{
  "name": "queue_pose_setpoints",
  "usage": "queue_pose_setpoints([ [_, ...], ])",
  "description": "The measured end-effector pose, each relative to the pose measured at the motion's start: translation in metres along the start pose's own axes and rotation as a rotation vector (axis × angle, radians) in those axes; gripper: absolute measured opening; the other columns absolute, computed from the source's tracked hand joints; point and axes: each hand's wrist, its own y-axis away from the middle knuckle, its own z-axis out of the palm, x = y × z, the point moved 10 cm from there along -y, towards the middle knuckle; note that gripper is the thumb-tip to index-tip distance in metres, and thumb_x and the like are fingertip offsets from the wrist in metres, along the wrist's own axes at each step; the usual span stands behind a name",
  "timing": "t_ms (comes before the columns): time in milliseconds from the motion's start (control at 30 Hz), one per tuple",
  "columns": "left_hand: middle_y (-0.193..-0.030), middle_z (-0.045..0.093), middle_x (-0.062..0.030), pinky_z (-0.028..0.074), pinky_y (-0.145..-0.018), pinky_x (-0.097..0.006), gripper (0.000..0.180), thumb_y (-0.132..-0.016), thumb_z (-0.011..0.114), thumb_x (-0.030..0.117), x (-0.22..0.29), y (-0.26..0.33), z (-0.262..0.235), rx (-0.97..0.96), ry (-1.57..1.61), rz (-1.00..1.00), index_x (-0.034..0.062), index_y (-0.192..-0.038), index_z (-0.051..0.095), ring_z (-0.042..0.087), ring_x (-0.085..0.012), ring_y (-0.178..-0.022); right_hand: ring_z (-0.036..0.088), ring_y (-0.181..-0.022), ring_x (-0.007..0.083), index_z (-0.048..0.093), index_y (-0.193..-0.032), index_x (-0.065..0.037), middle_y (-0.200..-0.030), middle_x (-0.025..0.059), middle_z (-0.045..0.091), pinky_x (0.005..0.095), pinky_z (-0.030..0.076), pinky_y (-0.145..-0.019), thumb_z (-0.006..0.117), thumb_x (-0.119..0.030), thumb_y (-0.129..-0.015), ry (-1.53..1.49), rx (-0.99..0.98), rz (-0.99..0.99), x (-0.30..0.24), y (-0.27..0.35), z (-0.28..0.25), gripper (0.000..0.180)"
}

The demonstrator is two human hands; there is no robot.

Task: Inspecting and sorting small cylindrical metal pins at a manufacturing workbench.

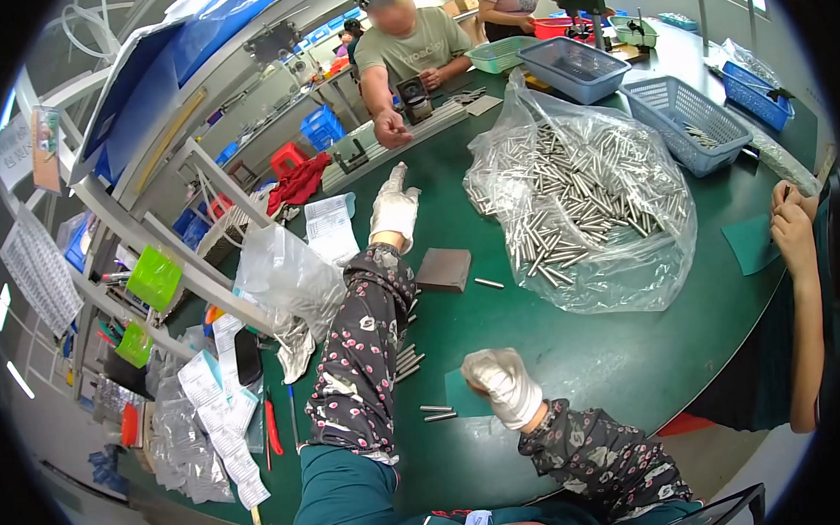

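Note:
My left hand (395,213), in a white glove, reaches far forward over the green table (571,350). At least one finger is stretched out toward a co-worker's hand (392,129), with a gap between them; I see nothing held. Nearer to me, my gloved right hand (506,387) is curled closed over a small green sheet (465,396); whatever it may hold is hidden. Two metal pins (438,414) lie left of it, and more pins (408,361) sit beside my left sleeve. A brown-grey block (444,269) and a single pin (488,283) lie between my arms.
A large clear bag (585,210) full of metal pins fills the middle right. Blue baskets (688,128) stand behind it. Left are a plastic bag (286,276), papers (223,399), a phone (247,355) and a red-handled tool (273,425). Another person's hands (793,222) are at right.

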Motion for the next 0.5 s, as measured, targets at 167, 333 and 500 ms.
queue_pose_setpoints([
  [167, -0.127, 0.046, -0.0157, 0.040, -0.092, -0.038, 0.062, -0.078, 0.060, 0.023, -0.001, -0.026, 0.011, -0.023, -0.034, -0.156, 0.0192, -0.135, 0.033, 0.048, -0.0328, -0.112, 0.026, -0.052, 0.0102, 0.034, -0.056, -0.006, -0.054, -0.0013, 0.029, 0.0269, 0.022, -0.047, 0.052, -0.034, -0.084, -0.101, 0.070, 0.053, 0.002, -0.005, -0.004, 0.043],
  [333, -0.138, 0.032, -0.0122, 0.040, -0.094, -0.037, 0.060, -0.077, 0.061, 0.024, 0.009, -0.041, 0.007, 0.046, -0.258, 0.034, 0.0189, -0.132, 0.038, 0.047, -0.0322, -0.113, 0.037, -0.056, 0.0155, 0.050, -0.069, 0.002, -0.060, 0.0068, 0.043, 0.0287, 0.035, -0.053, 0.047, -0.031, -0.086, -0.068, -0.001, 0.066, 0.008, -0.004, -0.002, 0.037],
  [500, -0.146, 0.010, -0.0094, 0.041, -0.094, -0.038, 0.062, -0.075, 0.064, 0.024, -0.006, -0.055, 0.023, -0.078, -0.290, -0.095, 0.0223, -0.132, 0.038, 0.046, -0.0315, -0.115, 0.036, -0.055, 0.0139, 0.049, -0.068, 0.001, -0.059, 0.0050, 0.041, 0.0278, 0.033, -0.052, 0.048, -0.030, -0.086, -0.114, -0.023, 0.031, 0.007, -0.001, 0.001, 0.036],
])
